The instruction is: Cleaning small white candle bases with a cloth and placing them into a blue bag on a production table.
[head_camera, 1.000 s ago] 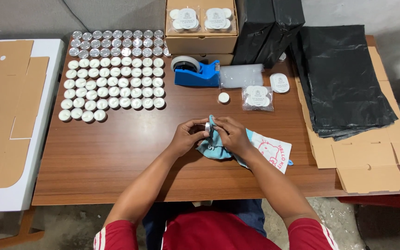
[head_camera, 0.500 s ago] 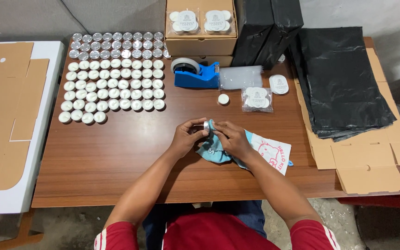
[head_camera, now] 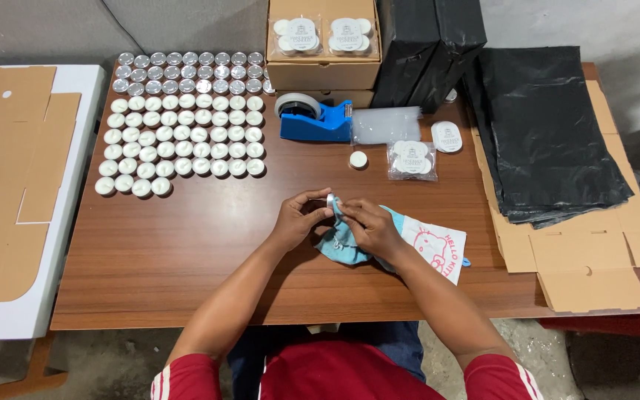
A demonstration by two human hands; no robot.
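Centre of frame: the left hand (head_camera: 299, 216) and right hand (head_camera: 368, 228) meet over the tabletop (head_camera: 187, 259), fingers pinched together on a small silver-white tealight cup (head_camera: 331, 200), with a pale blue cloth (head_camera: 342, 244) bunched beneath the right hand, apparently to wipe the cup. Rows of tealights (head_camera: 183, 133) wait in the upper left; a blue tape dispenser (head_camera: 312, 118) stands above. The cup is largely hidden by fingers; its contents cannot be made out.

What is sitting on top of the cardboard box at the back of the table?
Two clear packs of white tealight candles lie side by side on the cardboard box. What is inside the closed box cannot be seen.
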